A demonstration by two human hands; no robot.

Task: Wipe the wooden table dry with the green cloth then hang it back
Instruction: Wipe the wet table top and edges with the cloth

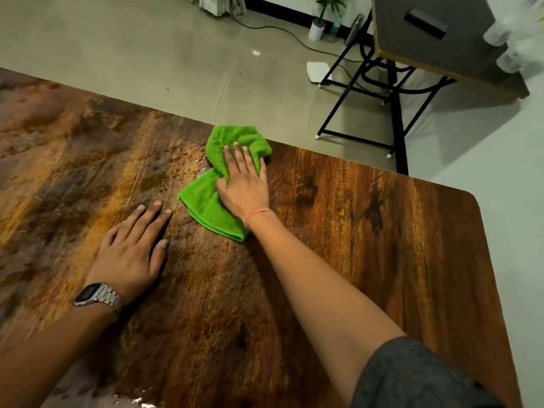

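Right hand flat, fingers spread wide, pressing down on the green cloth. Not gripping it; palm pins it to the wooden table. Thin orange band at that wrist.

Cloth is bunched, near the table's far edge, roughly mid-length. Its far lobe sits right at that edge, possibly lapping over; cannot tell for certain. Near fold lies flat, toward the left hand.

Left hand open, fingers splayed, resting palm-down on bare wood just beside the cloth, holding nothing. Looks like bracing. Metal wristwatch on that wrist.

Wet sheen shows on the wood just left of the cloth, toward the far edge. Another glossy patch at the near edge, bottom of view.

Stage, by judgement: wiping underway, hanging not yet begun. No hook or rail for the cloth in view.

Risks:
- Cloth so close to the far edge; a stroke outward could push it off onto the floor, since only palm pressure holds it.
- Bunched cloth has little contact area; may smear water instead of lifting it.
- Near-edge patch is easily missed while attention stays far.
- Left hand on damp wood could slip under weight.
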